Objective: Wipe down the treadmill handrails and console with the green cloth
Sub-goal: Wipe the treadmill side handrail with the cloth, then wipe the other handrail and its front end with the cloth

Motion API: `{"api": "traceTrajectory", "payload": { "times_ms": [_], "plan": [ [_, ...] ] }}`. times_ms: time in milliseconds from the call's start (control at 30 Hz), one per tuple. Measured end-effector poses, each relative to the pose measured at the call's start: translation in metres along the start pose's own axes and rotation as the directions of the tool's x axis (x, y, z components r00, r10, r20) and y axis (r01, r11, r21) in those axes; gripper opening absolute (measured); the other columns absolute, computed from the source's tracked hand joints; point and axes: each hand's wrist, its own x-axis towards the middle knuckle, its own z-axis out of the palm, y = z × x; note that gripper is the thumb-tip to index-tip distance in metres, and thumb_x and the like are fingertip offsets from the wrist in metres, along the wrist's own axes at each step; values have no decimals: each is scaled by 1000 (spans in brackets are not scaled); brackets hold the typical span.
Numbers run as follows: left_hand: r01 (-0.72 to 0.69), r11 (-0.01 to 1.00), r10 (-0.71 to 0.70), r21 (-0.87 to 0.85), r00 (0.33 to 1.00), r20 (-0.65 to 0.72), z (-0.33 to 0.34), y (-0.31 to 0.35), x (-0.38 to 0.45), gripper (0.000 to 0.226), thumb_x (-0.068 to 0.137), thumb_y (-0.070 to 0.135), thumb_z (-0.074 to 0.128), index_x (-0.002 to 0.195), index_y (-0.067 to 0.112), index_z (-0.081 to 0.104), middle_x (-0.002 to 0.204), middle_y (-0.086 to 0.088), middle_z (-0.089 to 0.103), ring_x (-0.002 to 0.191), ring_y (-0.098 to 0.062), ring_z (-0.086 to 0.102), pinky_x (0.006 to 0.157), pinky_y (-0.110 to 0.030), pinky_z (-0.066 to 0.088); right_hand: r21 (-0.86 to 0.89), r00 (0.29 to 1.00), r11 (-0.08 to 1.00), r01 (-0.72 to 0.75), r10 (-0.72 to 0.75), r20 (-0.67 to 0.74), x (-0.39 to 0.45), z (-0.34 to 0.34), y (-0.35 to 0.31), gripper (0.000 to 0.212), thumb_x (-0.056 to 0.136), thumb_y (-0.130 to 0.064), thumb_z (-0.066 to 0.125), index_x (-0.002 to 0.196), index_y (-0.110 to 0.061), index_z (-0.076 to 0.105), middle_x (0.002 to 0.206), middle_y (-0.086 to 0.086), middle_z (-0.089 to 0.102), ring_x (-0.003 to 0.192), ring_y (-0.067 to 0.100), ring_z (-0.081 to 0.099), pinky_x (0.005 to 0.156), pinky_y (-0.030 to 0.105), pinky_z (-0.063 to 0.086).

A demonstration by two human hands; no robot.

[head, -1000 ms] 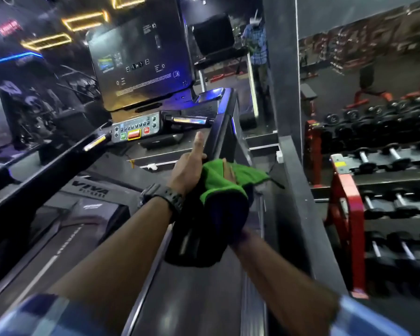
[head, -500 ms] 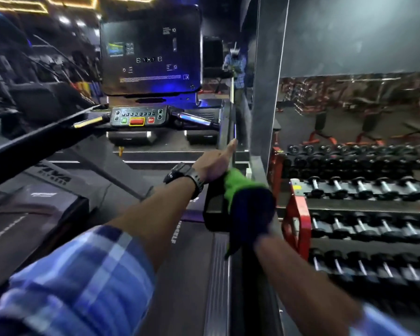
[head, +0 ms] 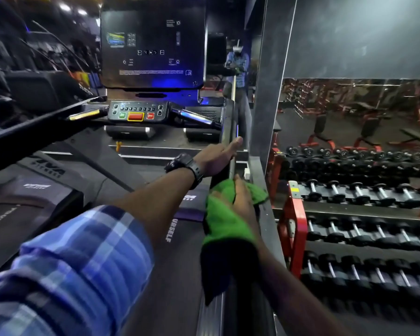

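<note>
Green cloth (head: 224,214) gripped by right hand (head: 243,202) on handrail (head: 228,132); left hand (head: 216,158) flat, dumbbell rack (head: 294,214) beside.

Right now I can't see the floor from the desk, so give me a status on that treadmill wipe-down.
Right hand pressing green cloth on right handrail. Left hand flat on same rail, ahead of cloth. Console clear of both hands.

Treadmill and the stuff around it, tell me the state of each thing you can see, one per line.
Green cloth: draped over the right handrail, gripped by the right hand.
Left hand: fingers straight, resting on the right handrail.
Console screen: lit, showing faint icons.
Button panel: untouched.
Dumbbells: racked in rows.
</note>
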Motion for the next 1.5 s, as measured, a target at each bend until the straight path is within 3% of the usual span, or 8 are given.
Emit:
{"api": "traceTrajectory", "payload": {
  "times_ms": [400, 567, 733, 900, 1000, 1200, 1333, 1500],
  "plan": [
    [-252, 966, 243, 52, 959, 147, -11, -44, 58, 79, 101, 59, 14, 105, 5, 71, 115, -20, 67, 108, -31, 61, 92, -33, 44, -676, 993, 729, -102, 118, -23, 47, 13, -51, 113, 71, -53, 70, 153, -14, 2, 161, 14, -5, 139, 39, 33, 108, 43, 34],
    [-502, 865, 488, 7, 845, 220, -11, -76, 74, 81, 92, 66, 10, 99, 7, 65, 115, -18, 66, 109, -32, 61, 96, -42, 45, -920, 972, 330, -210, 171, -161, -2, 47, -72, 104, 76, -43, 68, 152, -6, 8, 158, 19, 10, 111, 42, 53, 84, 42, 48],
    [-526, 847, 522, -78, 797, 304, -27, -86, 68, 76, 94, 63, 12, 127, 15, 61, 138, -12, 56, 127, -30, 52, 106, -40, 40, -981, 977, -43, -188, 92, -192, 9, 73, -70, 78, 75, -24, 60, 144, 5, 35, 147, 30, 36, 83, 41, 57, 74, 43, 50],
    [-476, 872, 479, -115, 779, 405, -47, -82, 58, 65, 103, 52, 15, 138, 11, 52, 150, -14, 44, 138, -30, 41, 113, -36, 32, -953, 933, 13, -301, 209, -292, 45, 93, -80, 100, 80, -62, 54, 152, -5, 16, 159, 18, 15, 109, 45, 49, 94, 50, 40],
    [-507, 853, 500, -125, 726, 471, -57, -76, 56, 60, 105, 45, 17, 140, 7, 48, 153, -18, 38, 144, -28, 31, 115, -34, 25, -956, 942, 84, -281, 213, -258, 20, 80, -91, 100, 72, -61, 58, 153, -19, 17, 160, 3, 19, 110, 45, 49, 89, 47, 43],
    [-544, 839, 477, -28, 709, 520, -52, -76, 75, 73, 100, 58, 13, 132, 8, 57, 145, -14, 50, 134, -31, 46, 109, -38, 36, -981, 966, -45, -190, 172, -195, 6, 44, -101, 96, 64, -73, 56, 149, -39, 26, 161, 7, 14, 144, 44, 12, 110, 63, 16],
    [-611, 791, 536, -8, 687, 490, -49, -77, 85, 76, 96, 61, 12, 121, 11, 64, 134, -10, 61, 124, -30, 55, 101, -40, 45, -916, 924, 210, -340, 255, -285, 34, 60, -84, 95, 79, -48, 65, 154, -23, 11, 154, 18, 21, 136, 40, 28, 100, 54, 43],
    [-722, 691, 667, -40, 615, 422, -44, -83, 99, 58, 104, 44, 22, 120, 9, 65, 130, -10, 63, 122, -28, 55, 102, -39, 44, -864, 883, 214, -456, 233, -409, 67, 70, -80, 88, 87, -50, 57, 153, -21, 8, 152, 11, 27, 122, 34, 42, 79, 44, 50]
  ]
}}
